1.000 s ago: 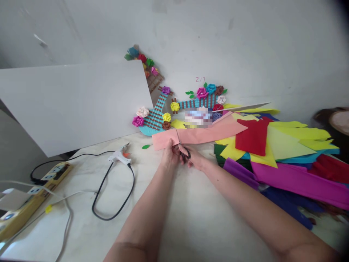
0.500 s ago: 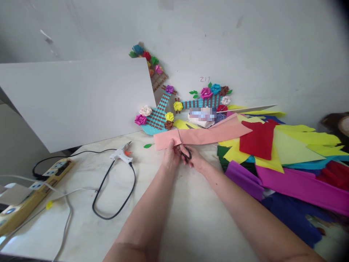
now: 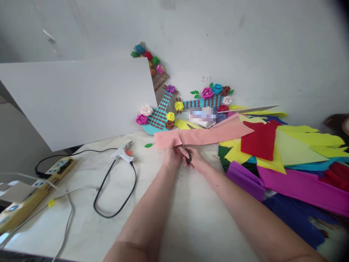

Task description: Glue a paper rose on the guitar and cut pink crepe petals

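A long salmon-pink strip, felt or crepe paper by its look (image 3: 215, 135), stretches across the table in front of me. My left hand (image 3: 172, 154) pinches its lower edge near the left end, thumb on top. My right hand (image 3: 195, 158) grips dark-handled scissors (image 3: 188, 154), whose blades lie across the strip just right of my left thumb. Whether the strip is cut through at the blades I cannot tell. Beyond the strip stand a blue paper guitar with flowers (image 3: 158, 120) and a second decorated guitar (image 3: 201, 103).
A white glue gun (image 3: 122, 153) with a looped black cord lies to the left, near a yellow power strip (image 3: 40, 189). Coloured sheets (image 3: 289, 182) pile up at the right. A white board (image 3: 81, 105) leans at the back left; a small green leaf (image 3: 148, 145) lies nearby.
The scissor blades sit slightly lower and look more closed at the strip's lower edge. Both hands hold nearly the same place; the view has shifted slightly.
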A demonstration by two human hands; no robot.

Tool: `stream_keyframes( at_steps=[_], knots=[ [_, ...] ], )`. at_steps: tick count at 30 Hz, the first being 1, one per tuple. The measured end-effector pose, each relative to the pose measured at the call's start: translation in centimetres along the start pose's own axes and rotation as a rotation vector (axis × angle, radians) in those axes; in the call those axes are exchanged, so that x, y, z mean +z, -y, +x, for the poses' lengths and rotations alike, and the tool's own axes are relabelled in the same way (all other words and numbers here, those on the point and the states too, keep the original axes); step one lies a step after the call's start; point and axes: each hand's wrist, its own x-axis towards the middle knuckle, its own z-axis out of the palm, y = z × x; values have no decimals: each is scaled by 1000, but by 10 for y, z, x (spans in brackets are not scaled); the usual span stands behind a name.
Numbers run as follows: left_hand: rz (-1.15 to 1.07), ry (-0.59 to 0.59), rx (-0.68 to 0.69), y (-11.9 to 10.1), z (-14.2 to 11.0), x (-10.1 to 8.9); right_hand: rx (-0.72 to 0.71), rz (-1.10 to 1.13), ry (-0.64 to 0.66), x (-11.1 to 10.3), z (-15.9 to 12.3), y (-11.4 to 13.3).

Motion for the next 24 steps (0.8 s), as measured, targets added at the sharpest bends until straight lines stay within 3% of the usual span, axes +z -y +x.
stream_keyframes(
  at_steps=[4, 10, 24],
  knots=[
    [130, 47, -35, -1, 0, 1, 36, 23, 20, -2, 0, 1],
    [150, 44, -79, -3, 0, 1, 42, 43, 50, -3, -2, 5],
    [100, -138, -24, 0, -1, 8, 51, 80, 21, -3, 5, 6]
  ],
)
